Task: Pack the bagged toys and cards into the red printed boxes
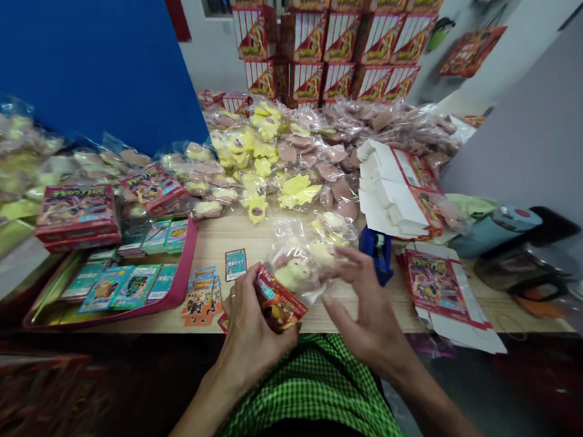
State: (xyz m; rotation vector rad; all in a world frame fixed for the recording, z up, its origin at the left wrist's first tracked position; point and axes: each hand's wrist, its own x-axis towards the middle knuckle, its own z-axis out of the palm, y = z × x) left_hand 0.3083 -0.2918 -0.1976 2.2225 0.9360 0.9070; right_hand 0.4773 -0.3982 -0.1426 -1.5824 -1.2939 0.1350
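My left hand is wrapped round a small red printed box, tilted at the front edge of the table. Beside it my right hand has its thumb and fingers apart. Its fingertips are at the edge of a clear plastic bag with pale yellow toys in it; whether they touch the bag I cannot tell. A green card lies just behind my left hand. Orange printed cards are spread to its left.
A pink-rimmed tray of card stacks stands left, with red boxes behind it. Bagged yellow and pink toys are heaped at the back. Right are white unfolded cartons, a blue tape dispenser, a flattened box and a jug.
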